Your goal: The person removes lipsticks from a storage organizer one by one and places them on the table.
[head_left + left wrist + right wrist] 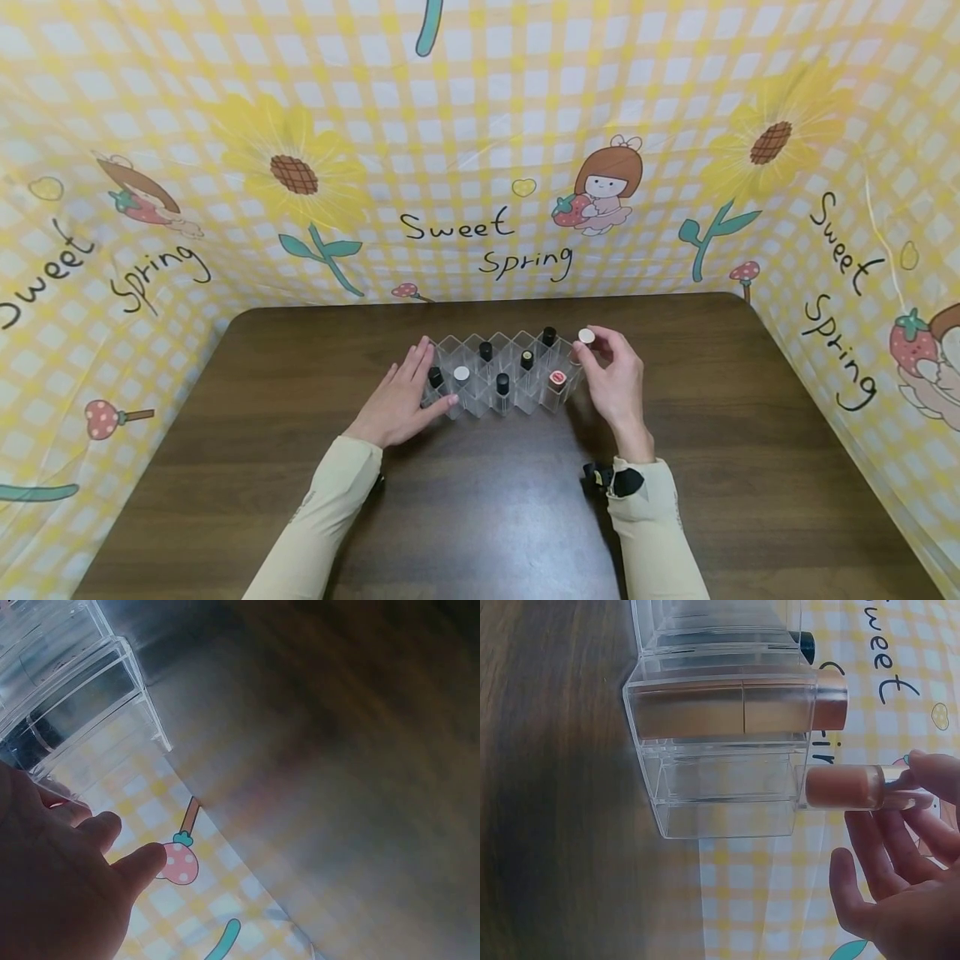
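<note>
A clear multi-compartment lipstick organizer (478, 404) stands on the table, with several capped tubes upright in it. My right hand (617, 379) pinches a lip gloss tube (844, 787), peach-coloured below and clear at its upper part, between thumb and fingers. Its white top (586, 337) faces the head camera. In the right wrist view the tube's lower end is right at the rim of an end compartment. My left hand (397, 407) rests against the organizer's left end, fingers extended and thumb at the front corner.
A rose-gold tube (705, 711) stands in a compartment near the right end. Among the other tubes are a white-topped one (462, 374) and a black-capped one (502, 383). Behind the brown wooden table (480, 517) hangs a yellow checked cloth (450, 150), also at both sides.
</note>
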{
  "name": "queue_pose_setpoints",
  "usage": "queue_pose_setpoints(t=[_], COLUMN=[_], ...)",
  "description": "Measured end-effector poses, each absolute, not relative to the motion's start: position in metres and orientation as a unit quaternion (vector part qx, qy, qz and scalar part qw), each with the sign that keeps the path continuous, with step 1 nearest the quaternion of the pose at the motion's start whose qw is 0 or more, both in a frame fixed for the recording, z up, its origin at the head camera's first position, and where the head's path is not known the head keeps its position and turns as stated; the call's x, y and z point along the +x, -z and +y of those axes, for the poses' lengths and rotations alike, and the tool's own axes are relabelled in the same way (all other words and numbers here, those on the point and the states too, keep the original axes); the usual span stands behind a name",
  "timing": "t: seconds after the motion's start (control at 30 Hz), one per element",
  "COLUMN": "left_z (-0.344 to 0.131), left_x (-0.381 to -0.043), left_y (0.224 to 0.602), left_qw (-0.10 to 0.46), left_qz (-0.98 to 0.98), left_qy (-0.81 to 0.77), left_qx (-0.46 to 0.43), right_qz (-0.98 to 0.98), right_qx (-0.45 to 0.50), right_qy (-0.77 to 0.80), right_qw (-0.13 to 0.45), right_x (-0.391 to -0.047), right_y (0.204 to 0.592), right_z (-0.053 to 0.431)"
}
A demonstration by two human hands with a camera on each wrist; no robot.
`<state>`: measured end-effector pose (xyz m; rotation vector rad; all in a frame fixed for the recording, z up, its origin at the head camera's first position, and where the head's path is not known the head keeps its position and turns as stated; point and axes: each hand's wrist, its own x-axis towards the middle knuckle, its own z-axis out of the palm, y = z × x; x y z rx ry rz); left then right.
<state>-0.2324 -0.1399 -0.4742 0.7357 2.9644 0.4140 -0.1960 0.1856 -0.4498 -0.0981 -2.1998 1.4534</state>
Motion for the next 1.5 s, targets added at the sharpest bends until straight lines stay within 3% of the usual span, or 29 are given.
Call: queue_pose_setpoints(t=[0.77,1.5], left_z=[-0.141,-0.144], left_x=[-0.233,-0.235], left_y=[0.47,0.467], left_qw=[0.045,0.055], left_qz=[0.959,0.958], left_qy=[-0.132,-0.109], left_qx=[0.246,0.259], right_qz=[-0.83,-0.789], right_qx=[-0.042,-0.018], right_qy=[-0.504,-0.555], right_qw=[0.235,0.263], right_x=[-0.195,-0.181], right_y=[0.441,0.42], right_z=[0.194,0.189])
